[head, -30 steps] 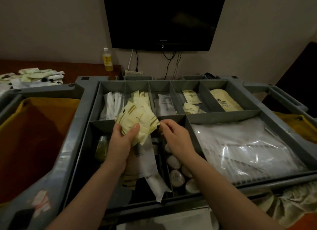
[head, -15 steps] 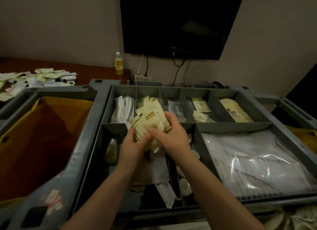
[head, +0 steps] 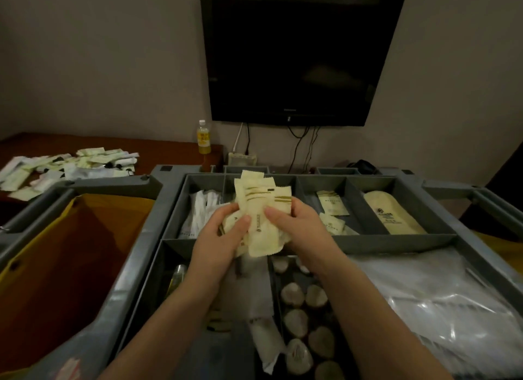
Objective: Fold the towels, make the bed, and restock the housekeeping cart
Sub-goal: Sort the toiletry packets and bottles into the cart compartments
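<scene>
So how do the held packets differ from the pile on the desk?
The held packets are bunched upright, gripped by the left hand and right hand; the desk pile lies flat, scattered, untouched. The held packets are cream; the desk pile mixes white and pale ones. Both are small sachets.

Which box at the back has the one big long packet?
The rightmost back compartment: one long cream packet lies in it, while its neighbour holds smaller packets.
</scene>
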Tool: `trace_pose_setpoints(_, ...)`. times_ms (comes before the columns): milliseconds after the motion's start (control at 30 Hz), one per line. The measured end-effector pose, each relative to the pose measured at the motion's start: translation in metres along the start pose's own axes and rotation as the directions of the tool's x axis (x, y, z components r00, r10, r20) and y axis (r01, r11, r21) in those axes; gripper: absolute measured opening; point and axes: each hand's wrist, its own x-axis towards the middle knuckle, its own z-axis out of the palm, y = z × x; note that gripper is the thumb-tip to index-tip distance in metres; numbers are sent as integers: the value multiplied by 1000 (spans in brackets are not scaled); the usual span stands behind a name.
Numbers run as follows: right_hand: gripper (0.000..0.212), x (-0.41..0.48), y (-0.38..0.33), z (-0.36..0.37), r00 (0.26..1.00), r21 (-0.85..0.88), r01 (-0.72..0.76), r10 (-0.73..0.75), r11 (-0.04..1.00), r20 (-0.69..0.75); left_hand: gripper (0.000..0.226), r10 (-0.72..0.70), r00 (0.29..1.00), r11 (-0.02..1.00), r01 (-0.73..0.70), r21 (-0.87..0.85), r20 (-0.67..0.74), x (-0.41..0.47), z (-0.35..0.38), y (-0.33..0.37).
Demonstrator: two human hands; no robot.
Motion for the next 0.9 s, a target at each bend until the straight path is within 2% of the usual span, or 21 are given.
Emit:
trace_pose_setpoints(133,27,18,-7,-37,999,26,39,-40,999,7,18,-49,999,998,48,-51,-6,21,36,8)
trace_pose_setpoints(233,26,33,-3,-72,997,0,71,-71,998,-39,28,-113,993,992,110,-58,-44,34,66,4)
trace_pose_setpoints(367,29,66,12,-127,960,-23,34,-39,999,-276,35,-134,984,991,130,-39,-118,50,92,-2)
trace_pose_setpoints(467,54,91,23,-164,939,-234,-71,-14,970,-345,38,-114,980,993,111,-28,-164,56,104,-7)
trace_pose_setpoints(500,65,98,25,-171,948,-348,-118,1,930,-319,36,-110,979,994,109,-14,-172,56,109,-9)
trace_pose_setpoints(533,72,104,28,-177,961,-509,-152,7,847,-275,33,-107,978,994,108,-4,-177,57,113,-11)
trace_pose_setpoints(567,75,110,34,-181,972,-683,-156,-10,714,-233,29,-110,977,994,112,2,-182,57,117,-14)
trace_pose_setpoints(600,74,114,37,-182,978,-799,-130,-54,587,-199,27,-112,976,993,115,5,-185,56,121,-16)
trace_pose_setpoints(633,68,114,38,-180,979,-843,-81,-115,531,-166,27,-112,976,993,117,14,-189,55,124,-19)
trace_pose_setpoints(667,61,114,37,-175,979,-830,-15,-162,558,-126,27,-112,975,992,119,29,-194,55,127,-22)
trace_pose_setpoints(700,55,112,37,-167,981,-745,57,-175,664,-82,27,-113,972,991,125,47,-204,54,130,-24)
trace_pose_setpoints(767,50,102,34,-150,992,-443,125,-127,888,25,25,-110,970,988,131,84,-218,55,136,-27)
trace_pose_setpoints(800,51,96,33,-142,990,-337,136,-113,932,86,23,-108,970,985,134,107,-220,55,139,-27)
trace_pose_setpoints(867,52,90,35,-133,975,-290,200,-160,936,156,21,-101,973,976,137,169,-206,55,145,-28)
trace_pose_setpoints(900,48,90,37,-131,970,-279,231,-196,932,146,20,-98,975,972,137,193,-199,55,146,-28)
